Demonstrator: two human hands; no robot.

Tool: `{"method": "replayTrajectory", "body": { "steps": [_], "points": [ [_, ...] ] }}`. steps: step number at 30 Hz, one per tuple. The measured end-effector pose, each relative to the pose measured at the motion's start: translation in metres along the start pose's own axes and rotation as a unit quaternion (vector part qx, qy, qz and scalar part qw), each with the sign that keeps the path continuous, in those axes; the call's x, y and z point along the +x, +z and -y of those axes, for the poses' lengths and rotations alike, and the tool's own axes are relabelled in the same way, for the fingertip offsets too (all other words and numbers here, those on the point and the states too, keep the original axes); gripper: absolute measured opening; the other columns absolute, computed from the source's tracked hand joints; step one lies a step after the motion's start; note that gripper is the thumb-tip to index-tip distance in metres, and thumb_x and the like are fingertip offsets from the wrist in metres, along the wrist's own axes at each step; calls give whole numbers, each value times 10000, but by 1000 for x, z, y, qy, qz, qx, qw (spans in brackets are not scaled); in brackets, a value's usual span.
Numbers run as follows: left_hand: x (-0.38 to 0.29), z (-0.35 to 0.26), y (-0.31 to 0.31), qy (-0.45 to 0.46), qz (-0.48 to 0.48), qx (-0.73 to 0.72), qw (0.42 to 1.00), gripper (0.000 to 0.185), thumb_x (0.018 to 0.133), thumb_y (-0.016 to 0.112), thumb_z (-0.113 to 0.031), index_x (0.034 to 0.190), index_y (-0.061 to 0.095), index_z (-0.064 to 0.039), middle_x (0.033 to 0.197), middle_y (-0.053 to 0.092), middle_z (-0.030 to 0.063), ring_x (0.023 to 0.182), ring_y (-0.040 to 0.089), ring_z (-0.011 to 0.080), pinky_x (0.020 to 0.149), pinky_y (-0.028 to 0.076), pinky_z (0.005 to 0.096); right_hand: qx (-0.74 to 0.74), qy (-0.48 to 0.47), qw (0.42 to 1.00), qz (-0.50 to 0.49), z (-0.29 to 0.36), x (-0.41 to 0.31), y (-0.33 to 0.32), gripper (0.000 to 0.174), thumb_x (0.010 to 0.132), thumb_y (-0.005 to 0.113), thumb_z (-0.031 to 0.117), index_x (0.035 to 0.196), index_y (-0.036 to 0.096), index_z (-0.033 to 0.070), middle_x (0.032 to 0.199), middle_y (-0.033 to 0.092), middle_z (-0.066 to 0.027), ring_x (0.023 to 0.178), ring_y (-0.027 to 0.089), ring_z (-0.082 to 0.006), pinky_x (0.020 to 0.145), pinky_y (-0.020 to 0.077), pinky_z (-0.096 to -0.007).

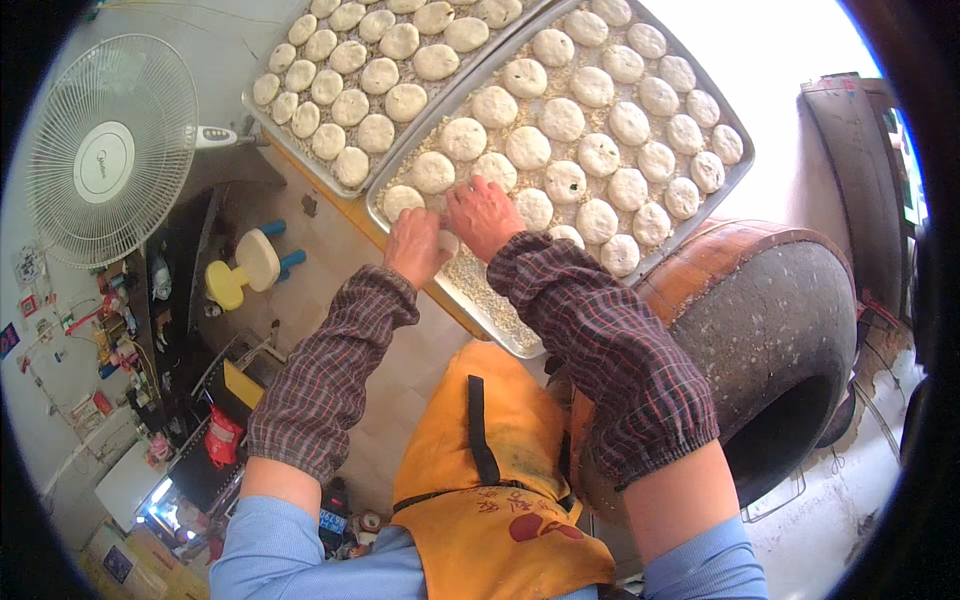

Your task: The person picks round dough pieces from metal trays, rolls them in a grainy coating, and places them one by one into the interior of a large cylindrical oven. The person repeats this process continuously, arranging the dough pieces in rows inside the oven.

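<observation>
Many flat round pieces of dough [561, 119] lie in rows on a metal tray [517, 347] strewn with pale crumbs or seeds. Over the tray's near left part, my left hand [417, 244] has its fingers bent at a piece of dough [448, 241], which is partly hidden by the hand. Close beside it, my right hand [484, 214] rests its fingertips by another dough round [495, 172]. Whether either hand grips dough is not clear. A second metal tray [259, 120] with more rounds adjoins the first at the upper left.
At right stands a large round oven-like vessel [757, 330] with a dark opening, close to the tray's edge. A white electric fan [105, 161] is at upper left. A small yellow and white stool [255, 262] stands on the floor; a cluttered shelf lines the left.
</observation>
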State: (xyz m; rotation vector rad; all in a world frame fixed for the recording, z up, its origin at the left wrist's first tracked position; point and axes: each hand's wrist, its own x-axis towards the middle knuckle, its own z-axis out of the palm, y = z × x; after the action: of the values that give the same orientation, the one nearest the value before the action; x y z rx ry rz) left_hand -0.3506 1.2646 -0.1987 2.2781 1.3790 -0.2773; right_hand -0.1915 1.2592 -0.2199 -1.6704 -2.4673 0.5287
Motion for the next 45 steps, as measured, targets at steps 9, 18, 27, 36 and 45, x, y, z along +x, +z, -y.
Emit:
{"method": "replayTrajectory", "body": {
  "steps": [9,18,27,36,45],
  "points": [
    [-25,-8,-3,-113,8,-331,937,426,739,759,-120,1110,578,-10,922,665,148,897,640,316,796,504,401,232,108,965,-51,3,-60,-27,107,768,654,123,784,623,21,890,563,-150,908,549,-337,774,469,-414],
    [-16,-26,17,30,-18,-109,993,559,708,779,-166,1205,553,-48,1117,546,145,1082,519,341,932,434,418,113,257,958,-52,24,-129,0,442,746,644,137,1156,564,-8,1020,533,-150,966,510,-300,797,420,-399],
    [-30,-28,36,-29,28,-165,985,302,779,712,-61,1061,611,-18,1086,625,134,1041,598,281,903,470,355,65,215,974,-28,38,-139,41,111,696,603,76,771,624,-4,788,597,-192,849,588,-330,745,478,-404],
    [-69,-117,-11,-60,178,-811,555,401,968,568,-205,1317,449,-47,1128,574,62,987,560,148,848,481,314,770,256,540,-223,28,-300,-139,390,715,724,144,1042,649,-54,913,697,-140,857,656,-186,786,513,-325],
    [-63,-298,-32,7,211,-958,194,519,1011,443,-171,1476,241,-59,1525,288,123,1410,271,269,1177,262,448,756,451,272,-389,-45,-552,-212,358,916,630,143,1221,525,-11,1129,632,-140,1020,641,-210,877,547,-337]
  ]
}}
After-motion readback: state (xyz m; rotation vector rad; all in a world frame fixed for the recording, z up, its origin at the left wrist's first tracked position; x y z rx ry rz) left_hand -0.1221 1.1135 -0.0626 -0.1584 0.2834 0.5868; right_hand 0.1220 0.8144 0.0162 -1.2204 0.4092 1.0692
